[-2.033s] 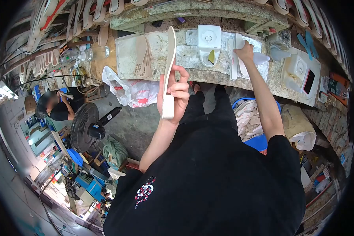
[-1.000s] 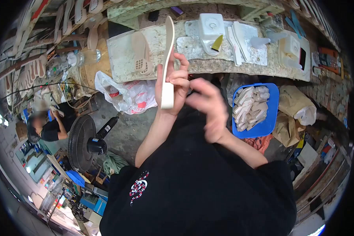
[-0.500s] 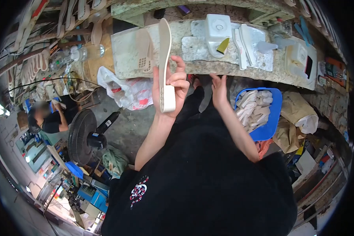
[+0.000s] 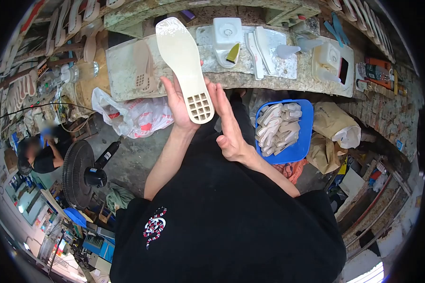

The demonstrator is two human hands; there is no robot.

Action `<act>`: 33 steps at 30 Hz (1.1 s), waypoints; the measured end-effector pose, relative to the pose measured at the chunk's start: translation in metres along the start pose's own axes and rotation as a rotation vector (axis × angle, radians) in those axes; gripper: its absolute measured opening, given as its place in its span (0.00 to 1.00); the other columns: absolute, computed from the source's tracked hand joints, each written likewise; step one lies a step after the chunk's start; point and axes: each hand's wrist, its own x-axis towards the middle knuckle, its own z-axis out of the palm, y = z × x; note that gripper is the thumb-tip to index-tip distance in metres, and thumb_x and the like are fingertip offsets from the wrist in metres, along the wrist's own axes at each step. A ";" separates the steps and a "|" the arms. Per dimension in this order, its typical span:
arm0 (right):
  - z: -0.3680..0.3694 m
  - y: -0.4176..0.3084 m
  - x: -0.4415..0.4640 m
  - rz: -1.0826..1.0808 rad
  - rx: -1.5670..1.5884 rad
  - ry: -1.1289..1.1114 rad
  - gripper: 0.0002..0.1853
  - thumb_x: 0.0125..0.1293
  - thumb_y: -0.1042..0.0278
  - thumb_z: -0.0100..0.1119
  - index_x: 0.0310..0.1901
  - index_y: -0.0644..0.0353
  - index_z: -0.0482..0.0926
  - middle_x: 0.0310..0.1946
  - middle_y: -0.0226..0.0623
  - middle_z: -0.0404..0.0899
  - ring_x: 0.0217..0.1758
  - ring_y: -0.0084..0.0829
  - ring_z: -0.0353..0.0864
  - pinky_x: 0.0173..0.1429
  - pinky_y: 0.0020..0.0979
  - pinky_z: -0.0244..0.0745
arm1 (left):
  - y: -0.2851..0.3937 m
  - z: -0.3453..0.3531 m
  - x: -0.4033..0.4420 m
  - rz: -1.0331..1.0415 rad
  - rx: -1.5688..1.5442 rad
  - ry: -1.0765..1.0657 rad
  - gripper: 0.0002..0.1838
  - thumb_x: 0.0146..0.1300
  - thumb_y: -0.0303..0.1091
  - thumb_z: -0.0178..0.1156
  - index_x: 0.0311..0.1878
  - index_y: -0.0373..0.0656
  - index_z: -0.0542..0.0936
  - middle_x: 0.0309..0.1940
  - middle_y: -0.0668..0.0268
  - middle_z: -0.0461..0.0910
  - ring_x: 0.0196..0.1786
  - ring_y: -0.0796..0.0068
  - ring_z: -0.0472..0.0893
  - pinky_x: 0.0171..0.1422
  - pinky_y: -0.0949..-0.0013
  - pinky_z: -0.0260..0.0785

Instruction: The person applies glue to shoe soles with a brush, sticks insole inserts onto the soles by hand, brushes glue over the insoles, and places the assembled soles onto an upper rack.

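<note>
While the left hand [image 4: 180,106] holds the shoe sole [image 4: 182,54] from behind, the right hand [image 4: 229,125] is upright and flat along the heel edge, fingers touching or just beside it, can't tell which. Sole is up in the air in front of the person, against the counter [image 4: 120,82] in view, supported by the left hand only. Left grip: on the sole, most fingers hidden behind, firmness unclear. Right grip: open, nothing in it.

Risks, judging from this pose: if left hold is loose, a push from the right on the heel could twist the sole in the palm or drop it. Toe end looks shiny and patchy; if that's wet coating, a stray finger would smear it. Toe sticks out well past the hand, so a careless swing rightward and down might knock the white container [image 4: 227,32].

Orientation: toe points away from the body and leans left; heel, with square grid hollows, is nearest the person. Long axis runs far-left to near-right, broad face toward the head camera.
</note>
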 end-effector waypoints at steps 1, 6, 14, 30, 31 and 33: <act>0.000 -0.001 -0.004 -0.009 0.026 0.020 0.59 0.76 0.21 0.37 0.85 0.73 0.42 0.86 0.66 0.41 0.90 0.60 0.41 0.89 0.54 0.34 | -0.006 0.001 0.002 0.020 0.077 0.083 0.48 0.80 0.75 0.34 0.79 0.39 0.68 0.69 0.60 0.77 0.48 0.64 0.76 0.54 0.59 0.74; -0.047 0.007 0.000 -0.022 0.060 0.135 0.42 0.80 0.48 0.51 0.82 0.70 0.51 0.76 0.57 0.69 0.76 0.50 0.75 0.82 0.52 0.61 | -0.014 -0.004 0.011 -0.047 0.001 -0.026 0.44 0.80 0.72 0.38 0.83 0.45 0.64 0.81 0.56 0.67 0.47 0.65 0.79 0.55 0.59 0.75; -0.213 0.302 0.129 0.414 -0.997 0.397 0.31 0.65 0.51 0.73 0.61 0.69 0.82 0.54 0.60 0.83 0.57 0.56 0.85 0.65 0.47 0.80 | -0.012 0.007 0.014 -0.138 -0.061 -0.008 0.42 0.79 0.71 0.41 0.87 0.57 0.55 0.86 0.61 0.56 0.83 0.40 0.61 0.82 0.28 0.58; -0.291 0.370 0.161 0.815 -0.889 0.235 0.53 0.37 0.40 0.91 0.58 0.72 0.79 0.41 0.43 0.90 0.37 0.30 0.89 0.42 0.31 0.86 | -0.005 -0.014 0.011 0.342 1.091 0.353 0.44 0.82 0.70 0.24 0.89 0.53 0.42 0.78 0.46 0.62 0.63 0.54 0.84 0.48 0.66 0.86; -0.289 0.354 0.162 0.815 -0.952 0.240 0.40 0.48 0.46 0.87 0.54 0.69 0.83 0.40 0.40 0.89 0.35 0.30 0.88 0.42 0.32 0.86 | -0.003 -0.016 0.009 0.300 1.049 0.338 0.45 0.80 0.73 0.25 0.90 0.58 0.39 0.82 0.45 0.58 0.65 0.50 0.84 0.49 0.64 0.87; -0.288 0.333 0.164 0.821 -0.775 0.260 0.32 0.54 0.51 0.82 0.53 0.67 0.84 0.40 0.39 0.89 0.36 0.29 0.88 0.42 0.32 0.86 | 0.001 -0.021 0.005 0.197 0.670 0.274 0.44 0.80 0.73 0.28 0.89 0.55 0.46 0.82 0.50 0.60 0.67 0.48 0.82 0.52 0.58 0.88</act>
